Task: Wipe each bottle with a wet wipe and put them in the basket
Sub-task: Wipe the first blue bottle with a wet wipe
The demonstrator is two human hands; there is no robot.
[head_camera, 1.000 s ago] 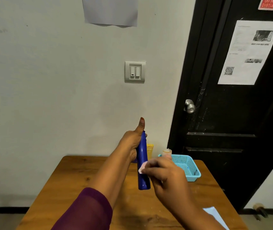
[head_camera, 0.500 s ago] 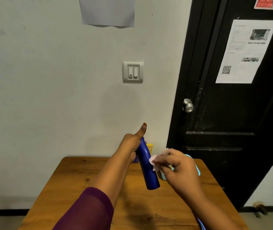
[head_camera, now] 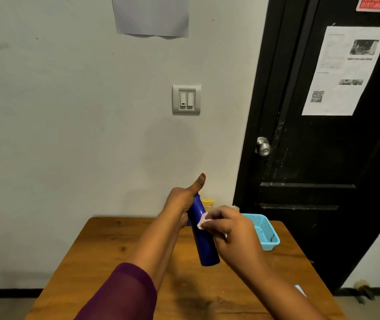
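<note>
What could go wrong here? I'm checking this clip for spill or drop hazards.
1. The left hand holds the blue bottle only by its upper end, tilted above the wooden table; pressure from the wet wipe in the right hand could loosen that grip.
2. The turquoise basket sits near the table's right edge, so a careless drop-in might nudge it off.

Lighting dim and even, with the wall a flat grey. Soft shadow lies on the worktop beneath the arms. Wide-angle distortion bends the door frame; fine detail is soft throughout.
</note>
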